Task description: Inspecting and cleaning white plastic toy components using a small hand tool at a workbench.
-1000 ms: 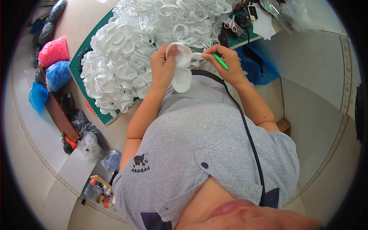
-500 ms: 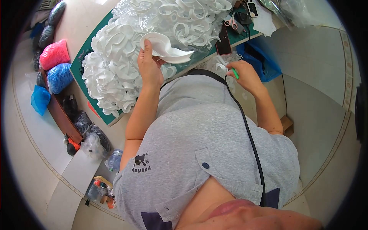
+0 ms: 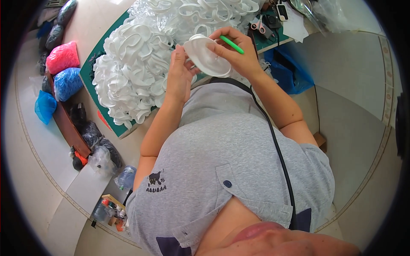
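Observation:
In front of me, above the near edge of the table, a white curved band of soft-looking material is held up between both hands. My left hand has its thumb and fingers at the band's left edge. My right hand is at the band's right side, its fingers closed round a slim tool with a bright green handle. The tool's working end is hidden by the hand and the band. Beyond and to the left lies a big heap of similar white bands.
The heap sits on a green-topped table. Scissors with pink handles and small dark devices lie at its right. A blue bag hangs beside the table's right edge. Pink and blue bags stand at the left. A black cord runs down my front.
My right hand has come up and left from beside the table edge to the band, with the green-handled tool. The band has moved right and turned; my left hand has shifted slightly right.

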`<state>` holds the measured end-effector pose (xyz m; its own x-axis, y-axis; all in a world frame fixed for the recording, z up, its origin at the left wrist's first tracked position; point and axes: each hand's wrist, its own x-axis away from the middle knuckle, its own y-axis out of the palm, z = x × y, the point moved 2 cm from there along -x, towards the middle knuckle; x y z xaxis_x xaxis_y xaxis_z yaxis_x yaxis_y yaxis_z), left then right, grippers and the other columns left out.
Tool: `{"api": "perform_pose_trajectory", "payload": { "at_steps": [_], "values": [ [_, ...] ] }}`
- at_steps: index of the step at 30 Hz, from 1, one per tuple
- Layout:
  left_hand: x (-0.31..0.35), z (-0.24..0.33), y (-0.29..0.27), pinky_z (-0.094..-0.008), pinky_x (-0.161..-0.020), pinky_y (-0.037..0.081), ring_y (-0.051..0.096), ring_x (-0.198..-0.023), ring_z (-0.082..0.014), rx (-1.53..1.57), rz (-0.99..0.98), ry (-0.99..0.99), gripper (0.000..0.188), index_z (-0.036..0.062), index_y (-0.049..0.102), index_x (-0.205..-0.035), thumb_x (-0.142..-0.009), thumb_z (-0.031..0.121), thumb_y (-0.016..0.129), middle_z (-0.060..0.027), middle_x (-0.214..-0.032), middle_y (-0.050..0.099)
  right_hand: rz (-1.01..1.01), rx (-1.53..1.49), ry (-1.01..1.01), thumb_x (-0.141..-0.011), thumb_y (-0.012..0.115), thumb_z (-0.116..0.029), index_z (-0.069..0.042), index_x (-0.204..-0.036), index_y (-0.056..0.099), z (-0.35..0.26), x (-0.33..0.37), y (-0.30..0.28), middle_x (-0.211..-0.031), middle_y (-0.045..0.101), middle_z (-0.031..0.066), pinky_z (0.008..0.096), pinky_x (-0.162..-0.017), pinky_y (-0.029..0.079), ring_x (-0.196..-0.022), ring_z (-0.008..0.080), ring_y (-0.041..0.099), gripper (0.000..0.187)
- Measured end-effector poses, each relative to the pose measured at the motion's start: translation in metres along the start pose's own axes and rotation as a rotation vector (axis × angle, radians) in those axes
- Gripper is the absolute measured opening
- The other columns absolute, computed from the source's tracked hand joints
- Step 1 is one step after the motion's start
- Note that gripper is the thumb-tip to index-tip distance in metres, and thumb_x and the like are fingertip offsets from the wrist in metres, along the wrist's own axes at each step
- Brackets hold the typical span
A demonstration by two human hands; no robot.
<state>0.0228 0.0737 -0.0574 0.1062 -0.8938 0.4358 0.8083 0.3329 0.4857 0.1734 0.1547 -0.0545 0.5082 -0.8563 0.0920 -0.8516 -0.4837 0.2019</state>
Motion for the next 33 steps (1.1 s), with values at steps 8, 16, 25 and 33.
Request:
{"api": "perform_pose_trajectory", "payload": {
  "at_steps": [8, 16, 25, 33],
  "values": [
    [0.008, 0.001, -0.005, -0.0340, -0.100, 0.041, 0.051, -0.116, -0.0205, 0.169, -0.004, 0.131, 0.045, -0.0025, 0.046, -0.122, -0.097, 0.035, 0.048, -0.0134, -0.123, 0.054, -0.202, 0.562, -0.710, -0.071, 0.072, 0.003, -0.008, -0.103, 0.064, -0.028, 0.012, 0.014, -0.101, 0.067, 0.0075, 0.0351, -0.081, 0.050, -0.090, 0.0267, 0.062, 0.035],
    [0.020, -0.003, 0.002, -0.0354, -0.108, 0.037, 0.047, -0.123, -0.0233, 0.896, -0.256, -0.006, 0.045, -0.0020, 0.038, -0.132, -0.095, 0.018, 0.052, -0.0149, -0.131, 0.049, -0.156, 0.721, -0.877, -0.071, 0.071, 0.003, -0.007, -0.102, 0.065, -0.024, 0.014, 0.012, -0.103, 0.068, 0.0062, 0.0331, -0.079, 0.052, -0.092, 0.0256, 0.063, 0.033],
    [0.013, -0.011, -0.002, -0.0338, -0.103, 0.043, 0.053, -0.116, -0.0192, 0.770, -0.278, 0.097, 0.034, 0.0019, 0.046, -0.127, -0.095, 0.014, 0.049, -0.0100, -0.126, 0.054, -0.162, 0.164, -0.518, -0.082, 0.064, 0.005, 0.002, -0.108, 0.061, -0.037, 0.018, 0.004, -0.101, 0.067, 0.0157, 0.0315, -0.077, 0.052, -0.091, 0.0215, 0.064, 0.027],
    [0.011, -0.011, -0.001, -0.0325, -0.099, 0.047, 0.057, -0.111, -0.0178, 0.695, -0.224, 0.045, 0.032, 0.0043, 0.053, -0.118, -0.095, 0.027, 0.050, -0.0068, -0.120, 0.059, -0.190, 0.312, -0.635, -0.082, 0.066, 0.001, 0.000, -0.096, 0.064, -0.035, 0.019, 0.012, -0.086, 0.066, 0.0110, 0.0279, -0.068, 0.049, -0.077, 0.0198, 0.062, 0.015]
  ]
}}
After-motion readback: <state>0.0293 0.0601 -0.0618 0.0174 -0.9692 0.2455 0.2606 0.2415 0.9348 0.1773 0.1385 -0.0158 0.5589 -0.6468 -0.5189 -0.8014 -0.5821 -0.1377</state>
